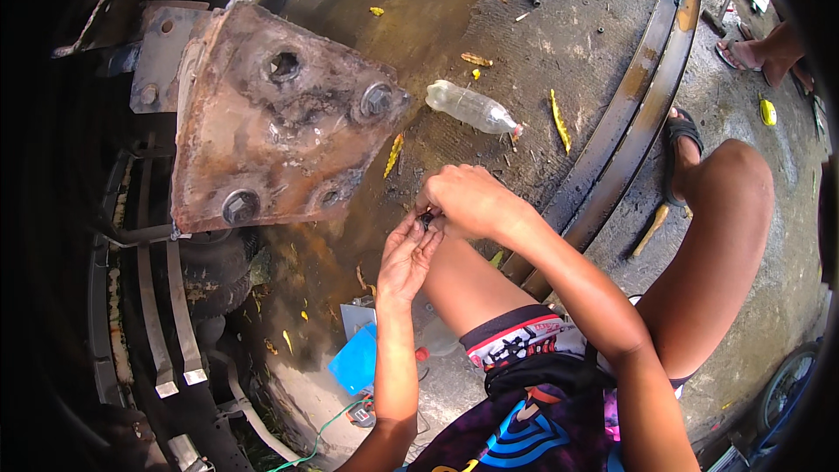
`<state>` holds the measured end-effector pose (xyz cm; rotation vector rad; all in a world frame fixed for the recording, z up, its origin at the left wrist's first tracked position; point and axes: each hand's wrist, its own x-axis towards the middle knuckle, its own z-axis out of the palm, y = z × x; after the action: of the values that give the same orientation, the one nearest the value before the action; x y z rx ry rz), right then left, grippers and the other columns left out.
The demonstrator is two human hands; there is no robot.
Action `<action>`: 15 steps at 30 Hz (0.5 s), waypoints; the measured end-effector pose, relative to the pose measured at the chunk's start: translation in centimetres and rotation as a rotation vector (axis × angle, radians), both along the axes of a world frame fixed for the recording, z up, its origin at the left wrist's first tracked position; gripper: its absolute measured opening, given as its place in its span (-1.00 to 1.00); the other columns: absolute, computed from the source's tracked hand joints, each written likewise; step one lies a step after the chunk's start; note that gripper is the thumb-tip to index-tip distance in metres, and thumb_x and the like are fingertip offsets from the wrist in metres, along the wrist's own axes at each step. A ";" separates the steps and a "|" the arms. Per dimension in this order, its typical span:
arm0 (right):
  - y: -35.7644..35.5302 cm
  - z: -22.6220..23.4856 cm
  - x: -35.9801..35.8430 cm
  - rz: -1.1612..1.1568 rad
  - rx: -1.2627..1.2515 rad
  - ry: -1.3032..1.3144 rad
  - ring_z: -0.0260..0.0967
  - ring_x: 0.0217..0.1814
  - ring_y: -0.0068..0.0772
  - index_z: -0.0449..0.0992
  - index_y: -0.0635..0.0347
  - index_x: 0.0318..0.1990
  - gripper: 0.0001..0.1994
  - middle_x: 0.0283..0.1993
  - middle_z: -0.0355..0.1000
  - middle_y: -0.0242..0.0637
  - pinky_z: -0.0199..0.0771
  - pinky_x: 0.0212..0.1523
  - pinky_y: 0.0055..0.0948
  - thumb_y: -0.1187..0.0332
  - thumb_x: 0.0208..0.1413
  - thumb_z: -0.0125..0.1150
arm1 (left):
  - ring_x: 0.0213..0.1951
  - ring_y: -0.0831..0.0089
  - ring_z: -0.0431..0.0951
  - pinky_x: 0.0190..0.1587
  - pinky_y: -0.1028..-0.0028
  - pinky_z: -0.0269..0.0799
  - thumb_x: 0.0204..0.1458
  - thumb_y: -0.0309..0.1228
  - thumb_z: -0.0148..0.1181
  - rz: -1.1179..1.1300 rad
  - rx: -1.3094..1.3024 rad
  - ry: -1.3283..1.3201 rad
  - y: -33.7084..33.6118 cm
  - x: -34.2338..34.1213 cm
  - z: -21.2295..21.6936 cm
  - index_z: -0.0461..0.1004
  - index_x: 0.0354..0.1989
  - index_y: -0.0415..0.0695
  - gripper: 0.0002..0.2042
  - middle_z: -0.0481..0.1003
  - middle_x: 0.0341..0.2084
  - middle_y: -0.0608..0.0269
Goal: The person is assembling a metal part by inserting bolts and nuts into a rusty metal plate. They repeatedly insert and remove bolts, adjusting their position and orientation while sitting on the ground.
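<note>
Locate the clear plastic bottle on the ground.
The plastic bottle lies on its side on the wet concrete floor, upper centre, between the rusty bracket and the long metal strips.

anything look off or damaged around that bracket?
Yes. The rusty triangular bracket plate is heavily corroded and its top hole is empty, while the other corners keep bolts. A clear plastic bottle lies on its side on the wet, stained concrete. Both hands pinch a small dark part.
</note>
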<state>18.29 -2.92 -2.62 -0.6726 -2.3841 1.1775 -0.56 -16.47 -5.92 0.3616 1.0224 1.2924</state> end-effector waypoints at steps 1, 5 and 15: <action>0.1 0.1 0.1 0.003 0.001 0.007 0.62 -0.09 0.09 0.74 0.07 -0.25 -0.81 -0.20 0.64 -0.04 0.64 -0.13 -0.04 0.42 -0.08 0.37 | 0.00 0.36 0.67 0.13 0.40 0.66 0.36 -0.46 0.08 0.009 -0.002 0.012 0.0 0.0 0.1 0.30 0.31 -0.32 -0.61 0.56 0.07 0.05; -0.2 0.3 -0.4 -0.026 0.053 -0.011 0.62 -0.07 0.07 0.74 0.09 -0.23 -0.80 -0.22 0.64 -0.05 0.64 -0.12 -0.04 0.42 -0.08 0.38 | 0.02 0.37 0.66 0.12 0.42 0.65 0.35 -0.46 0.12 -0.018 0.002 0.150 -0.1 -0.6 0.6 0.38 0.25 -0.32 -0.65 0.57 0.06 0.05; 2.2 14.2 2.1 -0.611 0.356 0.919 0.49 0.13 -0.03 0.43 0.36 0.24 -0.22 0.13 0.50 0.05 0.49 0.09 -0.16 0.19 -0.14 0.62 | 0.13 0.28 0.57 0.22 0.30 0.56 0.32 -0.56 0.02 0.320 0.349 0.037 1.6 -1.1 7.5 0.34 0.21 -0.33 -0.69 0.51 0.11 0.01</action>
<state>20.41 -0.69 11.54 -0.5150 -1.4010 0.5709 -1.70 -14.88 1.56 0.5015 0.9077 1.7672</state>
